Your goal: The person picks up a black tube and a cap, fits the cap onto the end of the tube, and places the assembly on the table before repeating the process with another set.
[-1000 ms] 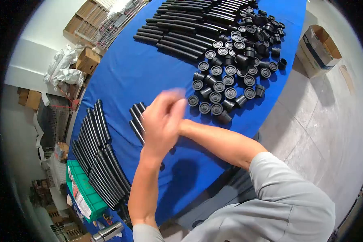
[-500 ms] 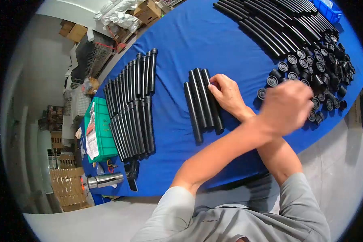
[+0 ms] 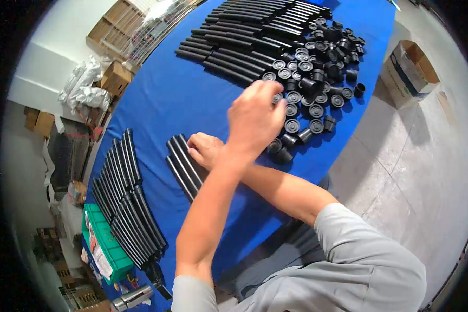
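My arms cross, the left over the right. My left hand (image 3: pixel 256 117) is at the near-left edge of a pile of black ringed caps (image 3: pixel 292 126), fingers bent and thumb apart. One cap shows between thumb and fingers. My right hand (image 3: pixel 206 150) is curled at the upper end of a small group of black tubes (image 3: pixel 180 174), its fingers closed around the end of the rightmost one. My left forearm hides the lower ends of these tubes.
Capped tubes (image 3: pixel 125 208) lie in two rows at left, beside a green crate (image 3: pixel 108 247) and a metal cylinder (image 3: pixel 132 299). Many bare tubes (image 3: pixel 234 39) lie at the table's far side. An open carton (image 3: pixel 408 73) stands on the floor at right.
The view has turned, shifting the table down and left. My left hand has moved across the cap pile to its left edge. My right hand stays at the tube ends.
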{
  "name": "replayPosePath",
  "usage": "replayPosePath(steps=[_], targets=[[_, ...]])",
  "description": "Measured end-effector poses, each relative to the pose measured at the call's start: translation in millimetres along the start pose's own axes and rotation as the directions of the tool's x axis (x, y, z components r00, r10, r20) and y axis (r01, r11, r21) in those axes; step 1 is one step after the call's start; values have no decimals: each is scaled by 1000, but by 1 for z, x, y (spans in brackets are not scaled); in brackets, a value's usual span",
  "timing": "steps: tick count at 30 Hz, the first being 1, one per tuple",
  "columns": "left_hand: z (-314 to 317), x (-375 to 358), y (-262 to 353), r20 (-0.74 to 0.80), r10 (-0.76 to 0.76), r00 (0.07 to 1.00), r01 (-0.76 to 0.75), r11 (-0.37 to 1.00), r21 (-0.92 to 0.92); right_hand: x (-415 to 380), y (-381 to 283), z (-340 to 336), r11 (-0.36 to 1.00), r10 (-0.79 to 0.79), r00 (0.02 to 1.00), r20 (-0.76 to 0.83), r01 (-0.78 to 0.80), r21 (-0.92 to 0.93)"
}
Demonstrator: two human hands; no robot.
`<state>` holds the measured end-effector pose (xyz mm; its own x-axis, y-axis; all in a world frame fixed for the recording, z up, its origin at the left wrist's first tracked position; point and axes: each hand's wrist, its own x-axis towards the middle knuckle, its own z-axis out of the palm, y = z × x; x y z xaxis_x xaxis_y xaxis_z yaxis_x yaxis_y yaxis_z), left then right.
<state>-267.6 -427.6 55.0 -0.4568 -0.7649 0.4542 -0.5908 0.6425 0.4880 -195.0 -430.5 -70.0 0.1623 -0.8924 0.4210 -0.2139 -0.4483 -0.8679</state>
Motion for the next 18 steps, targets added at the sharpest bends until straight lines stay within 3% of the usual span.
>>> replayPosePath(steps=[3,4,7,13,18], targets=[[53,31,14,97,-38,995,24,989,144,2,1,5,996,76,997,-7,-76,-41],[66,37,15,104,-46,993,26,982,186,1,1,5,999,-1,1000,-22,0,-54],[90,46,8,148,-142,979,108,970,220,2,6,7,999,-18,1000,-17,17,-35],[95,36,-7,-27,-5,1000,5,1000,-12,2,4,9,1000,-1,999,-47,0,-19],[-4,-8,-12,-332,-34,943,32,999,-13,12,14,18,997,-64,982,-177,71,33]])
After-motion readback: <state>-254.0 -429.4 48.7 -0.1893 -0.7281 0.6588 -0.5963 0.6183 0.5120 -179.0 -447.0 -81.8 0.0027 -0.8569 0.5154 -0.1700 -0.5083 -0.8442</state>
